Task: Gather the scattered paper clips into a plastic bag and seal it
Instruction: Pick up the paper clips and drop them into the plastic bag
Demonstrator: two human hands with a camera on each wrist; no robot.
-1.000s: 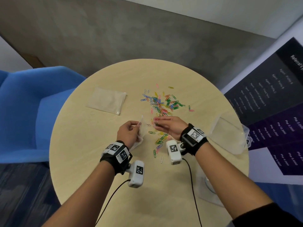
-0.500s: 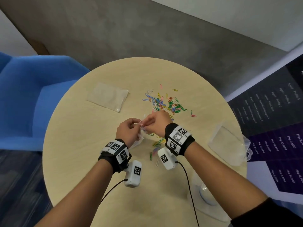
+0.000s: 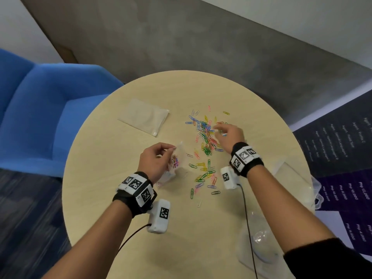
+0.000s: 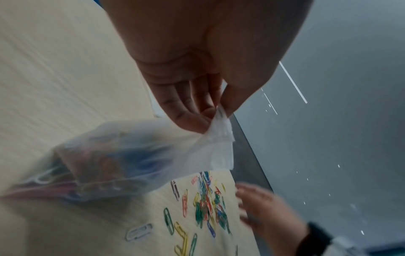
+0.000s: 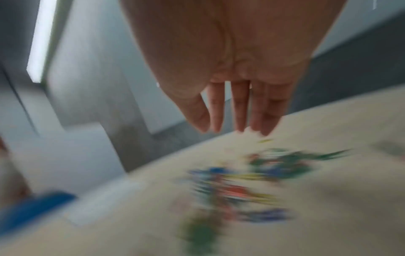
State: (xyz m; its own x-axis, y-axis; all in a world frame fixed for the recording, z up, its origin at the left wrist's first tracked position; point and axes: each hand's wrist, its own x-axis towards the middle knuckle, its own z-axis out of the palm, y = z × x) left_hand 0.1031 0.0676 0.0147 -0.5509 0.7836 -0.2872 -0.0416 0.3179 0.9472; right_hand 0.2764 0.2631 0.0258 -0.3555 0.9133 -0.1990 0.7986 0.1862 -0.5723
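Coloured paper clips (image 3: 205, 137) (image 4: 206, 204) (image 5: 245, 183) lie scattered across the middle of the round wooden table (image 3: 124, 198). My left hand (image 3: 156, 160) (image 4: 210, 110) pinches the top edge of a small clear plastic bag (image 3: 176, 160) (image 4: 122, 159) that holds several clips and hangs near the table. My right hand (image 3: 227, 135) (image 5: 236, 110) hovers over the far part of the pile, fingers straight and empty, blurred by motion.
A second flat clear bag (image 3: 144, 116) lies at the table's far left. A clear plastic box (image 3: 289, 176) and a clear lid (image 3: 259, 246) sit at the right and near edges. A blue chair (image 3: 40, 109) stands to the left.
My right hand left the bag's mouth and swung right and away over the clip pile, now with its fingers straight. My left hand still pinches the bag in about the same place.
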